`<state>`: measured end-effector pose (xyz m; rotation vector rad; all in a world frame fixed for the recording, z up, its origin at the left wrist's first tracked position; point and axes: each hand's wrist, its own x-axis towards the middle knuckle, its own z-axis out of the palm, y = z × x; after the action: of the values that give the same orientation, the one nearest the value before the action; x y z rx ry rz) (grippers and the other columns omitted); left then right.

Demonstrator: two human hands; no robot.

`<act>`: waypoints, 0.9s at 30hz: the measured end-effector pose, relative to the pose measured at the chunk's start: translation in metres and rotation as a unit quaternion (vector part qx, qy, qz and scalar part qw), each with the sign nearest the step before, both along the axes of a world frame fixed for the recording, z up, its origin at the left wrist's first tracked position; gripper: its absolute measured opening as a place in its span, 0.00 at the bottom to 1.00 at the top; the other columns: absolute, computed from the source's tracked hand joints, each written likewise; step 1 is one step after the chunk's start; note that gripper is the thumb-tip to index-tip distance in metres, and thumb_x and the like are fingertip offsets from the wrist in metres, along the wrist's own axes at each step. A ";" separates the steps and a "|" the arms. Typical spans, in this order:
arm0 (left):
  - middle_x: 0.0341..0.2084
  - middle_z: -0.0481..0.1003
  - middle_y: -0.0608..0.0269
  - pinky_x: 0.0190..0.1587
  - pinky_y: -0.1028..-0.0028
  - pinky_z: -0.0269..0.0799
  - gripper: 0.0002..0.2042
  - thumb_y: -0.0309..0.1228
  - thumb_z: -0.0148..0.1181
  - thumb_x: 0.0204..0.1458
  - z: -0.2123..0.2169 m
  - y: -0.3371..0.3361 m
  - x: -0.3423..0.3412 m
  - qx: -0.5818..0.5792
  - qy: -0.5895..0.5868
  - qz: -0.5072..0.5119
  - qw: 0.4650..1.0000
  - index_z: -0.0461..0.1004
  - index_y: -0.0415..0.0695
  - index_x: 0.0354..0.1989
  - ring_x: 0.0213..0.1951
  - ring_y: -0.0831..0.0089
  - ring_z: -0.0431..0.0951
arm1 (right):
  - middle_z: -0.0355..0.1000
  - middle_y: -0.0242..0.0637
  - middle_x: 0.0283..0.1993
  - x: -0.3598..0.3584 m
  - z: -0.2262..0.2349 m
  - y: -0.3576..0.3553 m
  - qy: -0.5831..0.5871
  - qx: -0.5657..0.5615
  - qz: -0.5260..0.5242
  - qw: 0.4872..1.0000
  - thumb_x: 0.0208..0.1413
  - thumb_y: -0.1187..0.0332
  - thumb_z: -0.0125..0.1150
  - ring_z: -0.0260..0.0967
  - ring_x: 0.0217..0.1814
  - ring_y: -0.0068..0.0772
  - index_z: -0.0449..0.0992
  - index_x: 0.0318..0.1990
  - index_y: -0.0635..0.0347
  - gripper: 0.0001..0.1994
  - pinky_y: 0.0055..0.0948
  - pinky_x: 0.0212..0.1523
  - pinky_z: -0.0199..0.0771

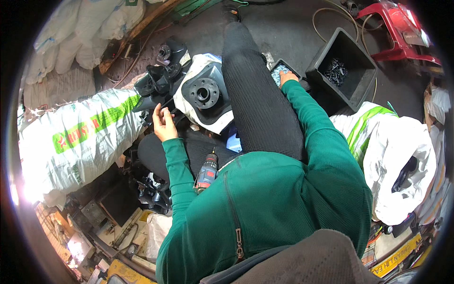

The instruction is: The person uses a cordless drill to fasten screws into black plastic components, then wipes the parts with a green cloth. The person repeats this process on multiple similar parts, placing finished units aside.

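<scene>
My right hand (287, 77) reaches into a small black tray (295, 72) of small silvery-blue pieces (279, 72), which look like screws. Its fingertips are hidden among them. To the left, my left hand (164, 124) is raised with its fingers loosely apart, beside several black plastic parts (160, 78). A round black hub (203, 93) with a ring of holes and a central bore sits on a squarish black base, over a white sack (215, 124) between my legs. A red and grey cordless drill (206, 174) with a bit fitted lies against my lap.
A large black bin (321, 71) holding small dark parts (336, 72) stands at the far right, near a red plastic stool (390, 28). White-and-green sacks (85, 137) lie at the left; an opened white sack (392, 156) stands at the right. A hose (326, 12) curls across the floor.
</scene>
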<state>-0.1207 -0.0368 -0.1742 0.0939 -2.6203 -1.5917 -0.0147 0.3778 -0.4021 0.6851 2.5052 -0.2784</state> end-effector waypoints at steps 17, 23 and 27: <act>0.36 0.74 0.65 0.32 0.82 0.70 0.16 0.27 0.55 0.55 0.005 0.006 0.002 -0.004 0.002 -0.019 1.000 0.69 0.42 0.52 0.29 0.83 0.72 | 0.69 0.50 0.50 -0.002 -0.004 0.005 0.009 -0.038 -0.023 0.999 0.57 0.64 0.42 0.68 0.52 0.49 0.69 0.52 0.52 0.16 0.41 0.51 0.69; 0.34 0.74 0.67 0.31 0.82 0.70 0.15 0.27 0.56 0.55 -0.001 0.010 -0.005 0.014 0.002 -0.034 0.999 0.70 0.42 0.51 0.28 0.84 0.72 | 0.73 0.44 0.46 -0.006 0.009 0.022 0.106 -0.137 -0.209 0.963 0.44 0.72 0.57 0.69 0.52 0.46 0.76 0.44 0.40 0.18 0.38 0.53 0.67; 0.35 0.74 0.65 0.33 0.82 0.71 0.14 0.25 0.55 0.54 0.004 0.014 -0.004 0.010 -0.004 -0.040 0.999 0.70 0.40 0.50 0.29 0.83 0.73 | 0.73 0.43 0.47 -0.004 0.004 0.029 0.134 -0.173 -0.236 0.947 0.45 0.68 0.57 0.69 0.51 0.42 0.74 0.50 0.40 0.21 0.33 0.53 0.67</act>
<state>-0.1249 -0.0229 -0.1705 -0.0053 -2.6469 -1.6445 -0.0189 0.4068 -0.3984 1.1518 2.4037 -1.0185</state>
